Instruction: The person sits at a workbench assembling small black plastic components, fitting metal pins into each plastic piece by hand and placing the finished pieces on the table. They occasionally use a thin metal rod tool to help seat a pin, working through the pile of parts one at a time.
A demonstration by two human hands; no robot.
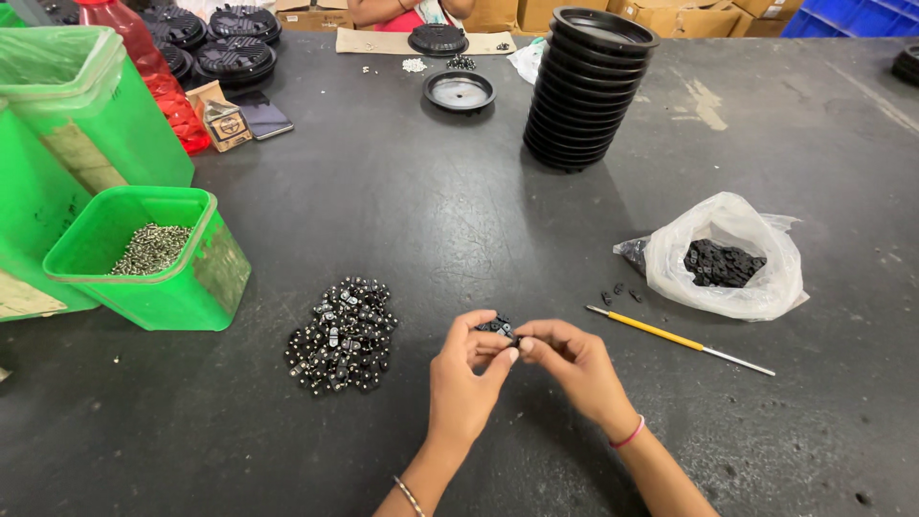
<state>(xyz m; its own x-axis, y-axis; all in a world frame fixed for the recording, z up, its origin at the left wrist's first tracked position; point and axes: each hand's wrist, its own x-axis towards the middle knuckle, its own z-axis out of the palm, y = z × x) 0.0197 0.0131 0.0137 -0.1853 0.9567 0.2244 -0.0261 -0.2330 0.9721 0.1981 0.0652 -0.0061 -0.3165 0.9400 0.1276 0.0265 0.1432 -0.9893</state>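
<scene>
Two hands: both meet above the near edge of the dark counter (459,191), fingertips pinched together on a few small black parts (497,326).
Left hand (461,383): closed on the parts from the left, thumb and fingers curled around them; a thin bangle sits on the wrist.
Right hand (571,362): closed on the same parts from the right, fingertips touching those of the left; a pink band sits on the wrist.
Small black parts: held between the two hands, just above the counter and right of the pile.
Pile (342,335): a loose heap of small black and silver pieces, lying on the counter just left of the hands.
Stick (680,340): thin, yellow with a pale tip, lying flat to the right of the hands.
Plastic bag (728,257): clear, open, with more black parts inside, beyond the stick toward the right edge; a few loose parts lie beside it.
Green tub (196,287): near the left edge, holding small silver screws (151,248); bigger green bins stand behind it.
Stack of black rings (586,86): tall, slightly leaning, far on the counter.
Black disc (459,91): lying flat near the far edge, left of the stack.
Far edge: another person sits there, with cardboard boxes behind.
</scene>
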